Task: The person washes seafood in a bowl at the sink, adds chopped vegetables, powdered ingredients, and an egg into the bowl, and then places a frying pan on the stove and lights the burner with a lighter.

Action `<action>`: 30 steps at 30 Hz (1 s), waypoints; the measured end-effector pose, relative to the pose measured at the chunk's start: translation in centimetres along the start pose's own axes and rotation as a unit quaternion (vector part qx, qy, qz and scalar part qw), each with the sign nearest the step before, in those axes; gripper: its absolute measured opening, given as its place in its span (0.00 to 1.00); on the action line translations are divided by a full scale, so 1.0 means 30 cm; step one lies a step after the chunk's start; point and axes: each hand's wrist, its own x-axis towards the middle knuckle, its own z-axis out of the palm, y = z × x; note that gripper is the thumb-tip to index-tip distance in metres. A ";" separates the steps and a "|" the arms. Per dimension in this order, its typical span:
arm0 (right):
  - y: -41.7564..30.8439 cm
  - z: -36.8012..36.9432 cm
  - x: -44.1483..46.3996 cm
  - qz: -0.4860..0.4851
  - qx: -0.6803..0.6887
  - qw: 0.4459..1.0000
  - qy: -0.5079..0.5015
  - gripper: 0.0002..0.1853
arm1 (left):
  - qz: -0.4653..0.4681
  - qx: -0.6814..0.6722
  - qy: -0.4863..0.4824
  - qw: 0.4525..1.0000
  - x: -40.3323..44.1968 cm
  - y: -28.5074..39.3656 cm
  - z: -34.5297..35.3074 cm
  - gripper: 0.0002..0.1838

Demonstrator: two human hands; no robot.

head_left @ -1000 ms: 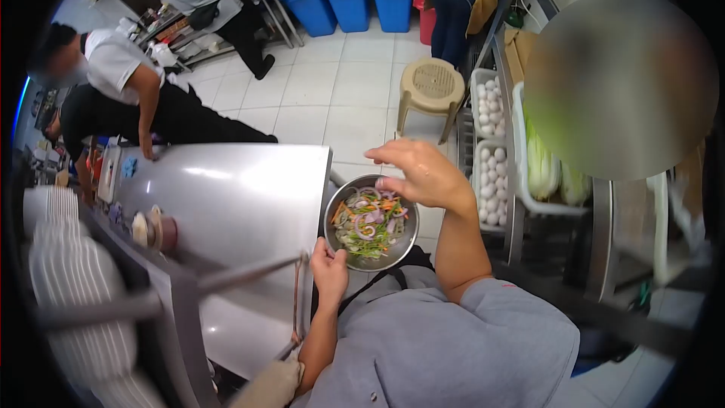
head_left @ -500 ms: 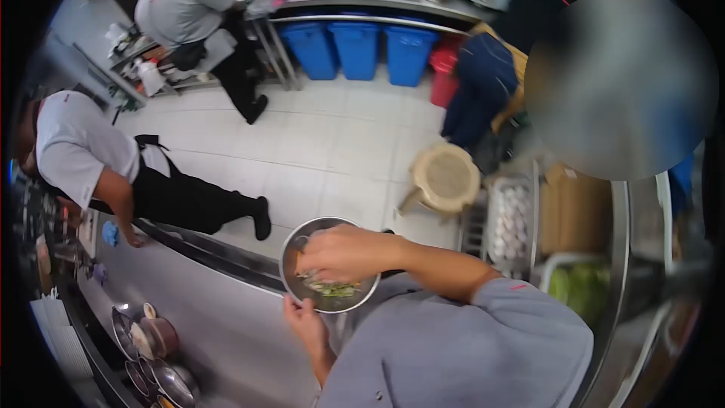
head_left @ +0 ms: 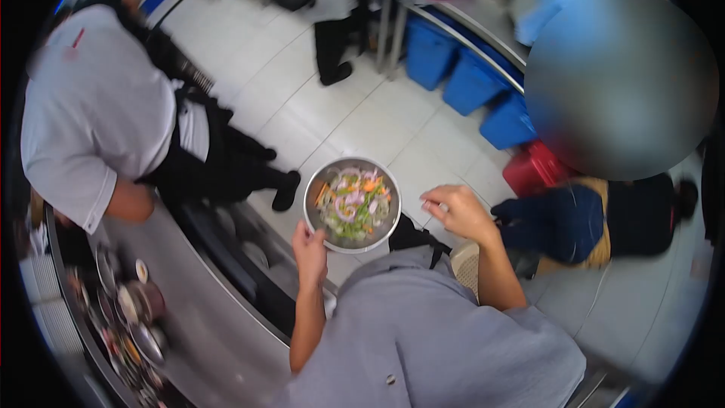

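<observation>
- The metal bowl [head_left: 384, 233] is up in the air in front of my rig's body, past the side of the steel counter [head_left: 226, 332].
- Inside are purple rings [head_left: 345, 208], orange bits [head_left: 371, 183] and green bits [head_left: 355, 228]. All of them are already cut and in the bowl.
- I think they are only partly mixed. Lots of purple rings sit on top near the middle, so the colors are not spread out evenly.
- My left hand [head_left: 310, 253] has the bowl by its near left edge, with the thumb at the rim.
- My right hand [head_left: 461, 211] is off to the right, apart from the bowl. Its fingers are bent, with a small gap to the thumb. I see no food in it, but it is too blurry to be sure.
- A tan stool [head_left: 464, 268] pokes out by my right arm.
- Pans and a pot [head_left: 151, 298] are on the counter, far to the left.
- One person [head_left: 98, 98] leans by the counter. Farther off are blue bins [head_left: 427, 53] and a red bin [head_left: 532, 170].
</observation>
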 end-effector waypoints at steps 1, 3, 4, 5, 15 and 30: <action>0.020 -0.022 0.099 0.002 -0.006 1.000 -0.005 0.07 | 0.002 -0.001 0.013 1.000 0.068 -0.001 0.008 0.07; 0.086 -0.090 0.285 -0.027 -0.033 0.999 -0.006 0.07 | -0.013 -0.003 0.068 0.998 0.160 -0.003 0.077 0.07; 0.093 -0.111 0.383 -0.048 -0.025 0.998 -0.020 0.07 | -0.020 0.002 0.072 0.997 0.214 0.007 0.099 0.07; 0.094 -0.141 0.479 -0.054 0.003 0.998 -0.023 0.07 | -0.021 -0.001 0.081 0.996 0.257 0.022 0.111 0.06; -0.251 -0.002 1.746 -0.381 -0.068 0.901 -0.198 0.15 | 0.012 -0.092 0.192 0.977 0.964 0.457 0.101 0.10; -0.808 -0.015 3.312 -0.502 0.034 0.839 -0.209 0.19 | 0.046 -0.036 0.298 0.953 2.284 1.260 -0.155 0.09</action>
